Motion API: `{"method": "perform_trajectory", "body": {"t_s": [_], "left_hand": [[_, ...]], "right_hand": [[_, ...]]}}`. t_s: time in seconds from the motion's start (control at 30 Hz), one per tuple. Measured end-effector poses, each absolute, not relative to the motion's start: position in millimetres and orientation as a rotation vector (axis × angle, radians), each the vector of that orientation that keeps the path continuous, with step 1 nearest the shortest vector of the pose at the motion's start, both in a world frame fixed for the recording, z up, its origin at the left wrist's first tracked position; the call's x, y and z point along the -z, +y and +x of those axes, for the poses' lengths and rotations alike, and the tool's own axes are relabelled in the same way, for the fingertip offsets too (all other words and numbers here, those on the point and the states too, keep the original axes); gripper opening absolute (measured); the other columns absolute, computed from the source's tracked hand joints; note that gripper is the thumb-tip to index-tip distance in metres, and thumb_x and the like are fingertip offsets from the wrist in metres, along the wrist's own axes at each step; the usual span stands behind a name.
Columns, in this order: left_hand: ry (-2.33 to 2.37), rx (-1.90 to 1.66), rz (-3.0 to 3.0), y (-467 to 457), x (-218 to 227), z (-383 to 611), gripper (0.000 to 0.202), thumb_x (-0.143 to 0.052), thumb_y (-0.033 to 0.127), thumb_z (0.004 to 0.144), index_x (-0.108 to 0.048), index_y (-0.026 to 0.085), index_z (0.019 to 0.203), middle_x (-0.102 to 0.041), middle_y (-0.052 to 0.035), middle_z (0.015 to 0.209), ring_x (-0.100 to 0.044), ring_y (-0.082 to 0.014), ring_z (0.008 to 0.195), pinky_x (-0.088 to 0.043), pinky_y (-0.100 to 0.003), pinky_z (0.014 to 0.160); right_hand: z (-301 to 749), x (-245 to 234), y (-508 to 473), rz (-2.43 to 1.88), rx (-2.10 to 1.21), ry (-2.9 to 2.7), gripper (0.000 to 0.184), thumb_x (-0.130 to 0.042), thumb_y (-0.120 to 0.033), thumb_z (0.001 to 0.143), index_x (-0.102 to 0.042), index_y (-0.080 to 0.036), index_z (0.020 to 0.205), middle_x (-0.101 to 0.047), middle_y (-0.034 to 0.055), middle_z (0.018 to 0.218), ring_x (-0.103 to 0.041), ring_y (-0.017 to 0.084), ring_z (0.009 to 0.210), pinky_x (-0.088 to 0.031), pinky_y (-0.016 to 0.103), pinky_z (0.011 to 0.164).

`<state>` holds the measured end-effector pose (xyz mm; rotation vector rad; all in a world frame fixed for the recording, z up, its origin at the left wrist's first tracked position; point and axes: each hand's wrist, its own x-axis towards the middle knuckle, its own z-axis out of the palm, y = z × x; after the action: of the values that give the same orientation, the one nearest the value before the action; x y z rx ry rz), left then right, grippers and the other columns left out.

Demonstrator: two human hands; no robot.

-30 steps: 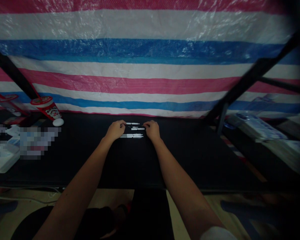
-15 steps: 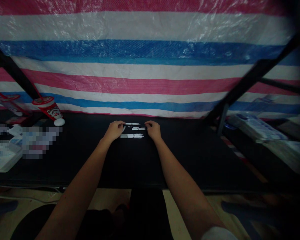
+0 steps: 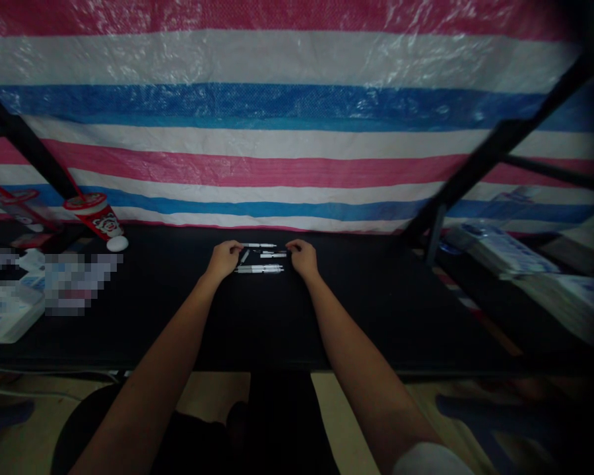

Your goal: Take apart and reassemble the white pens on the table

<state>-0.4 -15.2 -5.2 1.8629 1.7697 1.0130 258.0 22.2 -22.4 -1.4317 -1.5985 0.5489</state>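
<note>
My left hand [image 3: 224, 258] is closed, its thumb and fingertips pinched at the left end of a white pen [image 3: 260, 245] lying farthest back on the black table. Close by its fingers rests a short grey pen piece [image 3: 245, 256], at a slant. My right hand [image 3: 303, 257] is also closed in a pinch, just right of a shorter white pen part [image 3: 273, 255] with a thin dark piece behind it. Whatever those fingertips hold is too small to make out. Nearer me, several white-and-grey pens [image 3: 260, 269] lie side by side between the hands.
At the left stand a red cup [image 3: 96, 214] with a straw and a clear cup [image 3: 22, 204]. A white egg-shaped object [image 3: 117, 244] sits by the red cup. Stacked packages [image 3: 505, 247] lie at the right, beyond a black frame post. Striped sheeting [image 3: 297, 171] hangs behind.
The left hand has shifted slightly, and the short grey piece beside it shows more fully. The right hand and the pens look almost the same; the view has tilted a little.
</note>
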Motion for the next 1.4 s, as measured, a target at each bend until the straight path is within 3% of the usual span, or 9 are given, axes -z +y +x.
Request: {"method": "perform_trajectory", "body": {"t_s": [0.3,0.5,0.6,0.8,1.03,1.4], "left_hand": [[1.703,-1.072,1.931,-12.4,11.0,-0.5,0.018,-0.059,0.017,0.088,-0.075,0.017,0.097,-0.074,-0.0073,0.099,-0.067,-0.0195,0.091,-0.051,-0.031,0.087],[1.652,-1.103,2.081,-12.5,6.3,2.4,0.014,-0.063,0.018,0.086,-0.076,0.017,0.093,-0.067,-0.0060,0.087,-0.061,-0.0177,0.077,-0.049,-0.031,0.076],[1.661,-1.051,2.193,-11.3,0.6,9.1,0.014,-0.063,0.019,0.087,-0.076,0.019,0.092,-0.064,-0.0059,0.086,-0.059,-0.0195,0.082,-0.048,-0.033,0.078],[1.667,-0.924,2.426,-6.8,-10.3,27.6,0.018,-0.062,0.023,0.091,-0.079,0.022,0.096,-0.066,-0.0084,0.096,-0.052,-0.0246,0.096,-0.044,-0.038,0.087],[1.592,-0.739,2.628,-4.8,-18.6,43.6,0.019,-0.061,0.025,0.092,-0.080,0.024,0.095,-0.066,-0.0092,0.096,-0.049,-0.0264,0.096,-0.039,-0.040,0.084],[1.655,-0.632,2.624,-4.3,-18.1,47.1,0.015,-0.065,0.026,0.089,-0.080,0.024,0.093,-0.068,-0.0083,0.098,-0.050,-0.0268,0.098,-0.038,-0.040,0.082]], "right_hand": [[258.2,27.2,25.5,-1.398,-0.609,-1.555,0.025,-0.051,-0.012,0.078,-0.074,-0.020,0.083,-0.074,0.0040,0.090,-0.067,0.021,0.088,-0.050,0.034,0.087],[258.5,28.6,24.3,-1.359,-0.639,-1.579,0.015,-0.062,-0.028,0.080,-0.075,-0.021,0.083,-0.073,0.0040,0.088,-0.066,0.022,0.086,-0.049,0.035,0.083],[259.1,28.0,21.4,-1.326,-0.655,-1.587,0.016,-0.068,-0.035,0.078,-0.075,-0.021,0.082,-0.071,0.0043,0.087,-0.064,0.021,0.081,-0.049,0.034,0.079],[260.8,26.5,19.5,-1.238,-0.546,-1.693,0.006,-0.071,-0.026,0.079,-0.077,-0.024,0.079,-0.070,0.0034,0.087,-0.063,0.020,0.084,-0.047,0.036,0.084],[259.8,27.9,20.5,-1.250,-0.367,-1.899,0.007,-0.075,-0.021,0.080,-0.079,-0.027,0.081,-0.067,0.0050,0.096,-0.057,0.023,0.096,-0.044,0.042,0.093],[260.3,29.1,19.9,-1.250,-0.355,-1.985,0.011,-0.074,-0.018,0.082,-0.079,-0.028,0.082,-0.065,0.0054,0.101,-0.054,0.023,0.100,-0.041,0.044,0.095]]}}
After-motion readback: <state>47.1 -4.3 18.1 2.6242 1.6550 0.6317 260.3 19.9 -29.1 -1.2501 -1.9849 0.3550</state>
